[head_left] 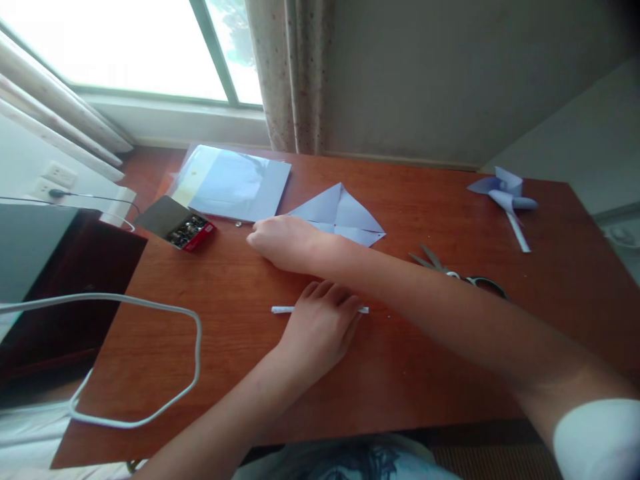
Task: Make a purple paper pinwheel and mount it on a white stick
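Note:
My left hand (323, 323) lies flat, fingers together and stretched out, on a thin rolled white paper stick (283, 309) that pokes out on both sides of it. My right hand (280, 241) reaches across to the left, knuckles up and fingers curled under, beside the lower left corner of a folded light-blue paper (345, 213). What its fingers pinch, if anything, is hidden. A small red box of metal pins (191, 233) with its lid open sits a short way to its left.
A plastic sleeve of blue paper sheets (235, 181) lies at the back. Scissors (457, 272) rest right of my forearm. A finished blue paper pinwheel (505, 197) lies far right. A white cable (150, 353) loops over the left table edge by a dark box (65, 293).

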The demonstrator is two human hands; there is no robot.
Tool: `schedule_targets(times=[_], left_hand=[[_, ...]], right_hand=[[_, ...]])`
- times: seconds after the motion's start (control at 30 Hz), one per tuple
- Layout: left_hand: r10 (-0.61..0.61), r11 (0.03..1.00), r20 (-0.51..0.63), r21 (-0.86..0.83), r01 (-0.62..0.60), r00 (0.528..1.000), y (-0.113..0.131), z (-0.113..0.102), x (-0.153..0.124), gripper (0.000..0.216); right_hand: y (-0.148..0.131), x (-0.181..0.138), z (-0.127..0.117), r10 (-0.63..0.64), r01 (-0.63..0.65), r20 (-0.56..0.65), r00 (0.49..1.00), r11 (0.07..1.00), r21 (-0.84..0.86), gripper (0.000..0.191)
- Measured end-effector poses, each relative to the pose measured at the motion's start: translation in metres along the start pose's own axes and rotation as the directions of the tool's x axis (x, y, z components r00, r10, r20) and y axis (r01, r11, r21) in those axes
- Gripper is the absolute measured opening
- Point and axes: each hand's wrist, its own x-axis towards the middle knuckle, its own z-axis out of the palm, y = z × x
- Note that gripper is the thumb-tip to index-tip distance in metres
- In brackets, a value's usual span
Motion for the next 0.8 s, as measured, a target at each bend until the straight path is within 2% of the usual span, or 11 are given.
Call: schedule_targets(times=[0.23,0.4,0.53,0.63,0.7,0.8], left_hand=[[0.122,0.992,0.016,0.014,-0.122,0.992,0.004,0.001,-0.003,0.019],[0.103,0.994,0.076,0.038,-0.106,0.992,0.006,-0.003,-0.002,0.018],[0.075,0.997,0.058,-0.013,-0.074,0.995,0.008,-0.008,-0.002,0.019],[0.055,0.991,0.028,-0.124,-0.051,0.998,0.010,-0.011,-0.002,0.017],[0.053,0.986,0.010,-0.159,-0.050,0.999,0.011,-0.013,-0.002,0.016],[0.054,0.991,-0.023,-0.123,-0.056,0.998,0.010,-0.012,0.000,0.012]], right_hand=[[0.006,-0.069,0.005,0.106,-0.104,0.062,0.992,0.993,-0.048,0.024],[0.013,-0.124,0.015,0.254,-0.253,0.068,0.965,0.967,-0.025,0.018],[0.020,-0.169,0.038,0.348,-0.346,-0.030,0.937,0.936,0.060,0.016],[0.021,-0.196,0.057,0.397,-0.364,-0.132,0.908,0.905,0.218,0.012],[0.019,-0.209,0.068,0.424,-0.361,-0.190,0.885,0.885,0.295,0.013],[0.016,-0.217,0.078,0.448,-0.346,-0.260,0.855,0.868,0.356,0.018]])
